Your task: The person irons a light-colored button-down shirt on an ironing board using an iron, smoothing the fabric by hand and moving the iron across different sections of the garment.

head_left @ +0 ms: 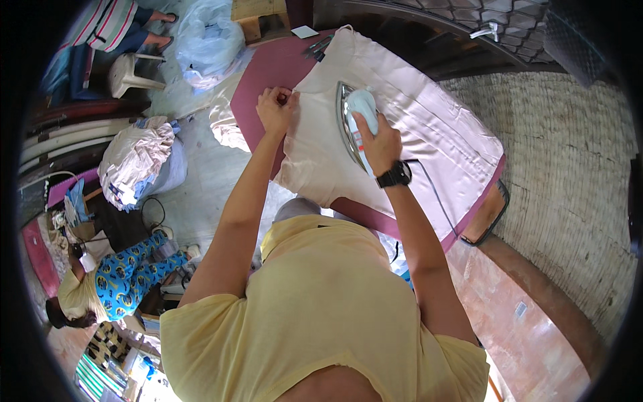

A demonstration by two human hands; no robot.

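Pinning garment (402,120) edge, left hand (274,107); right hand (378,144) grips iron (355,117).

One iron (355,124) sits on one pale pink garment (408,127), spread over one maroon ironing board (268,67). Two hands work there, left hand (274,107) and right hand (378,144), with one black wristwatch (395,175). Beside it are one white plastic stool (127,70), one clear plastic bag (207,40) and one heap of clothes (137,161).

Garment-pressing workshop: ironing board (268,74), clothes pile (137,157), bagged laundry (207,40).
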